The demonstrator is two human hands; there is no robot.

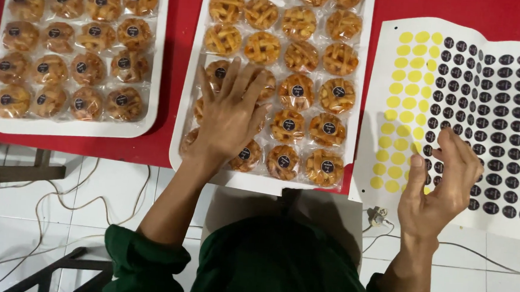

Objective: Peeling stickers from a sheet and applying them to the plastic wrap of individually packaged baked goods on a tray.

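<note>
My left hand (pixel 231 113) lies flat with fingers spread on wrapped lattice pastries in the middle white tray (pixel 185 108), covering several of them. Most pastries in the tray's lower rows carry a small round black sticker; those in the upper rows (pixel 261 47) are bare. My right hand (pixel 441 184) hovers over the sticker sheet (pixel 392 49), fingers curled and thumb raised, nothing visibly held. The sheet shows yellow circles (pixel 404 76) where stickers are gone and rows of black round stickers (pixel 503 107) to the right.
A second white tray (pixel 68 127) of stickered wrapped pastries sits at the left on the red table (pixel 172 56). Below the table edge are a white tiled floor, loose cables (pixel 58 200), a small plug (pixel 377 214) and my green sleeves.
</note>
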